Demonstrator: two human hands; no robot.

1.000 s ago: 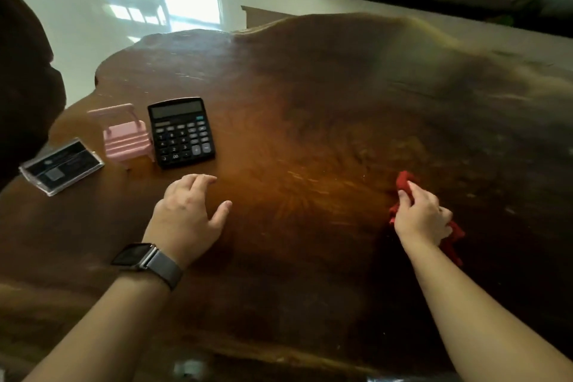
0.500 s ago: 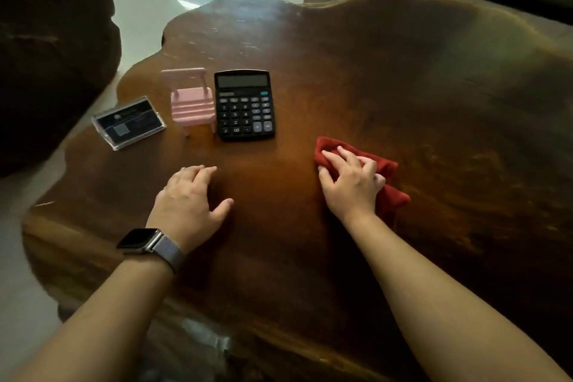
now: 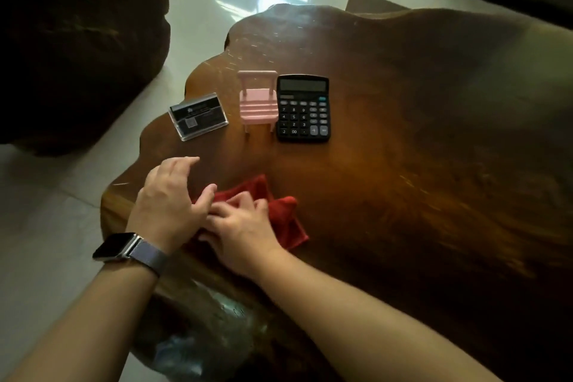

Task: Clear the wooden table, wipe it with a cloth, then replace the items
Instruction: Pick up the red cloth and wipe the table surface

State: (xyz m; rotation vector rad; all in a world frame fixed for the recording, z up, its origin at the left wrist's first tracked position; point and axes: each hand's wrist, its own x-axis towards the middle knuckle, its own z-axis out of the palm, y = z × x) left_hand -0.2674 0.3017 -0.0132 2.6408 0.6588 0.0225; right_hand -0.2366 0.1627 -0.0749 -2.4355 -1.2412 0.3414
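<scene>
A red cloth [image 3: 285, 220] lies crumpled on the dark wooden table [image 3: 434, 164] near its left front. My right hand [image 3: 242, 229] presses down on the cloth with fingers spread over it. My left hand [image 3: 173, 198], with a watch on the wrist, is raised just left of the cloth, fingers apart, thumb touching the cloth's edge. Behind the hands stand a black calculator [image 3: 303, 108], a small pink toy chair [image 3: 258, 100] and a clear card holder [image 3: 198, 116] with a black card, in a row near the table's left edge.
The table has an irregular edge; a pale tiled floor [image 3: 62, 195] lies to the left. A large dark wooden block [image 3: 71, 40] stands at the upper left. Something shiny and clear [image 3: 198, 344] sits under the table's front edge.
My right hand has swept the red cloth leftward across the table, from the right side to beside my left hand. My left hand has lifted slightly off the surface.
</scene>
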